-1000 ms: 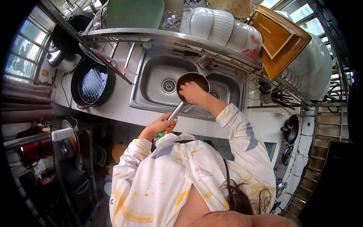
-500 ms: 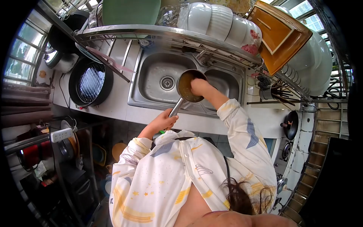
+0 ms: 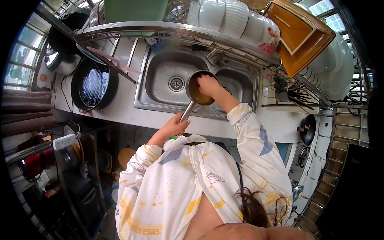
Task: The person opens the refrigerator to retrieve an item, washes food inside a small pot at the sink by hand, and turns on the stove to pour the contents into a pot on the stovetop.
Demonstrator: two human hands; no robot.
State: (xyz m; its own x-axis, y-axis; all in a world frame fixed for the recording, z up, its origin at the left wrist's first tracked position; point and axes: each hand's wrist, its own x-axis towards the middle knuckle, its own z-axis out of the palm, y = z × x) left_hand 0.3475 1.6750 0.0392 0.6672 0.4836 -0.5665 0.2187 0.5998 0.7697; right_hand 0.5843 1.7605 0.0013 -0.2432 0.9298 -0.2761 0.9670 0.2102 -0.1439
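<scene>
My left hand [image 3: 175,125] is closed around the long metal handle of a saucepan [image 3: 205,99]. The pan is held over the front of a double-bowl steel sink [image 3: 150,90], tilted so its brownish-yellow inside shows. Down inside the pan is my right hand [image 3: 209,85], its fingers bunched together against the inner wall at the far side. Whatever those fingertips hold, if anything, is hidden. A faucet [image 3: 216,56] stands behind the pan, between the two bowls.
Above the sink runs a metal dish rack [image 3: 160,27] with white bowls [image 3: 234,22] and an orange square dish [image 3: 300,36]. A black round pan [image 3: 113,90] sits on the left counter. At right are a utensil holder [image 3: 282,95] and a small frying pan [image 3: 308,131].
My right hand has shifted inside the saucepan, from its right side toward the far wall. The pan has tipped slightly, and my left hand keeps its hold on the handle.
</scene>
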